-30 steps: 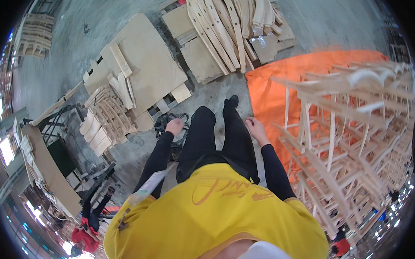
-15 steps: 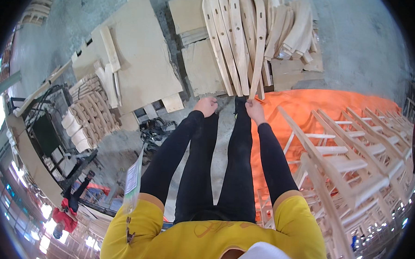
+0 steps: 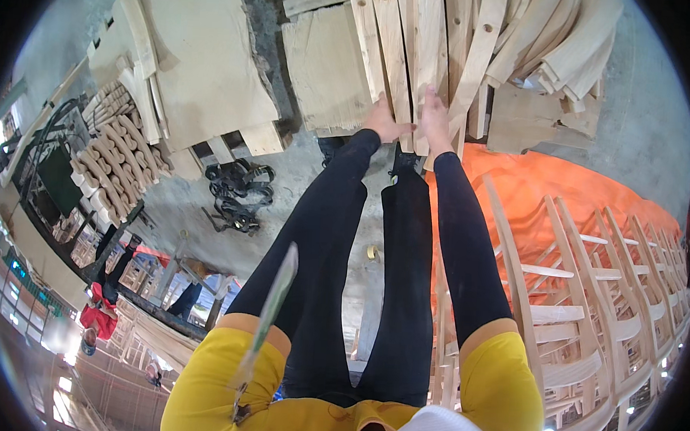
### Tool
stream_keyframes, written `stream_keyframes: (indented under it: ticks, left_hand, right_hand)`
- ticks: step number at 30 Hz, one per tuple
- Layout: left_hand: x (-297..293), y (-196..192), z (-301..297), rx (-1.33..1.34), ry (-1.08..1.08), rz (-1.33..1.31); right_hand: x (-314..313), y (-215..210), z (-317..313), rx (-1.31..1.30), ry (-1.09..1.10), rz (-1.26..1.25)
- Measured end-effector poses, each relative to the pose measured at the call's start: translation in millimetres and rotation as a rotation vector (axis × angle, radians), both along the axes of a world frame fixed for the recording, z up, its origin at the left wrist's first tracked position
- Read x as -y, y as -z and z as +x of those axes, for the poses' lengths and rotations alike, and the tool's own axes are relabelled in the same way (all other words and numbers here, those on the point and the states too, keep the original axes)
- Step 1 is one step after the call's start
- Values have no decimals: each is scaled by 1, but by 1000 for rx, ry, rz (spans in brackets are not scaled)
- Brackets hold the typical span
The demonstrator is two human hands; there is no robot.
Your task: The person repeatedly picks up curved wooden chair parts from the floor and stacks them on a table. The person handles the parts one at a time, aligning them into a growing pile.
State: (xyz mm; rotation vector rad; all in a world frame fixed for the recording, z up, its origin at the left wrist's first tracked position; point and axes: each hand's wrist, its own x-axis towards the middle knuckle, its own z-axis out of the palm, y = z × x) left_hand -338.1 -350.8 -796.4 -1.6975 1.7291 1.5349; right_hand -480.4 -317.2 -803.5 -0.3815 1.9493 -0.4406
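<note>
Both my arms, in black sleeves under a yellow shirt, reach forward to a pile of long pale wooden slats [image 3: 414,49] with drilled holes. My left hand [image 3: 384,118] rests on the near ends of the slats, fingers laid over the wood. My right hand [image 3: 435,115] lies right beside it, touching the same slats' ends and closed around one piece. The two hands almost touch each other. My black-clad legs stand below them on the grey concrete floor.
Flat plywood sheets [image 3: 205,63] lie to the left, curved wooden parts [image 3: 116,159] stacked beside them. A black strap tangle [image 3: 234,191] lies on the floor. Unfinished wooden chairs [image 3: 587,303] stand in rows at right on an orange tarp [image 3: 562,186]. A person in red [image 3: 102,313] stands far left.
My view has moved forward toward the slat pile. Both hands rose from near my knees and reached out onto the slats' near ends.
</note>
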Motion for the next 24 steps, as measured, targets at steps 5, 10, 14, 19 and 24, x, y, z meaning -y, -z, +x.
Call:
stream_keyframes:
  ticks: [5, 10, 14, 19, 24]
  left_hand:
    - [-40, 25, -53, 65, -508, -54]
    - [-37, 8, -70, 368, -645, -294]
    - [-32, 7, -55, 408, -603, -320]
    - [-30, -21, -27, 332, -551, -283]
    - [-52, -159, 27, 210, -575, -156]
  right_hand:
    - [2, -11, 1, 107, 34, -4]
    - [-19, 25, -3, 329, 24, 25]
    - [11, -20, -3, 427, 56, 10]
    - [34, -21, 0, 555, 136, 47]
    - [99, -59, 17, 1037, 547, -90]
